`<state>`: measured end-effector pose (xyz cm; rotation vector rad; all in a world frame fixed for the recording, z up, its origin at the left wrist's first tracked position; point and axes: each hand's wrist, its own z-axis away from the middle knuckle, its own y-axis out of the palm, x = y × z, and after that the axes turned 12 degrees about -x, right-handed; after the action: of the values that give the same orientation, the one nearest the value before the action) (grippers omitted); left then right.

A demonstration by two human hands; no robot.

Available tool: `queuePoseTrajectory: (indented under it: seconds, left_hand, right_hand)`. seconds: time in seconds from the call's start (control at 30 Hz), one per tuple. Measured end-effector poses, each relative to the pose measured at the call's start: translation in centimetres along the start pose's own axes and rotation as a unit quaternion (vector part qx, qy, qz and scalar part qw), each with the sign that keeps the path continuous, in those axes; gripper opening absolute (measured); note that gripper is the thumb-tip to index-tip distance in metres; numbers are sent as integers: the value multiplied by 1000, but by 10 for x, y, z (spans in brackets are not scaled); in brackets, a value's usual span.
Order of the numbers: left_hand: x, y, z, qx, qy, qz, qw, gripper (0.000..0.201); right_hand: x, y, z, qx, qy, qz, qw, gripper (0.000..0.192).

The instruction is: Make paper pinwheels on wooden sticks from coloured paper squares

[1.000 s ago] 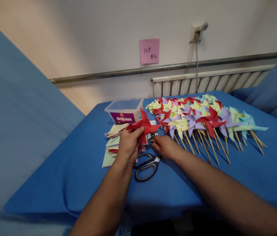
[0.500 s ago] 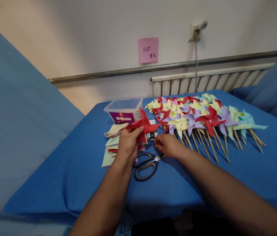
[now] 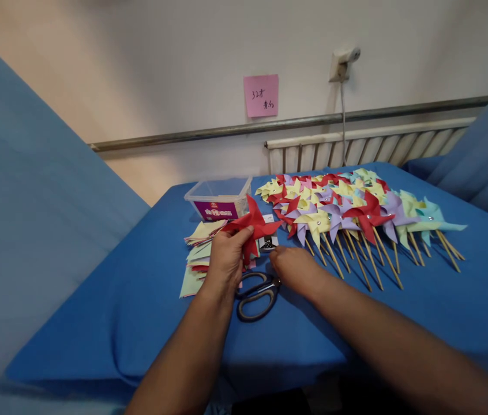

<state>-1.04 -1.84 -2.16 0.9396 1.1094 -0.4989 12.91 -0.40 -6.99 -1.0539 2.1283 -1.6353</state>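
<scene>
Between the thumb and fingers of my left hand [image 3: 229, 248] is a red paper pinwheel [image 3: 256, 222], its blades folded to the middle; no stick shows on it. My right hand [image 3: 293, 265] is closed just right of it, fingertips turned down and mostly hidden, so what they pinch cannot be made out. By those fingers a small box of shiny metal pins [image 3: 269, 243] lies on the table. Dark-handled scissors [image 3: 258, 297] rest below both hands, their blades partly behind my right hand. Stacks of coloured paper [image 3: 192, 279] lie under and left of my left hand.
Many finished pinwheels [image 3: 369, 216] on wooden sticks lie in a heap at the right. Behind the paper stands a clear plastic tub [image 3: 220, 199] with a purple label. A blue cloth [image 3: 140, 311] covers the table; a radiator [image 3: 382, 141] runs along the wall.
My right hand has shifted slightly down and left, its fingers turning under and covering more of the scissor blades. The left hand still holds the red pinwheel; the view has tilted slightly.
</scene>
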Motion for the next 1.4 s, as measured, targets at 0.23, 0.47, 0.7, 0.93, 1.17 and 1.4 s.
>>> queuePoseTrajectory:
  seconds: [0.23,0.47,0.7,0.93,1.17,1.4]
  left_hand:
    - [3,-4,-5,-12,6,-4,1000,40]
    - [5,-8,-7,-8,31,-37,999,40]
    - [5,-8,-7,-33,117,-115,986,33]
    - [13,2,5,-1,165,-177,970,16]
    - [20,1,5,32,112,-155,981,22]
    - [18,4,7,38,71,-138,987,26]
  right_hand:
    - [6,3,3,-4,19,9,1000,25]
    - [-6,5,1,-31,49,-106,993,14]
    - [-3,-16,3,-134,117,-505,844,10]
    - [2,-21,1,-352,92,-337,868,11]
    - [-7,-14,-2,-340,128,-278,889,11]
    - [-8,-15,-2,-342,140,-280,886,11]
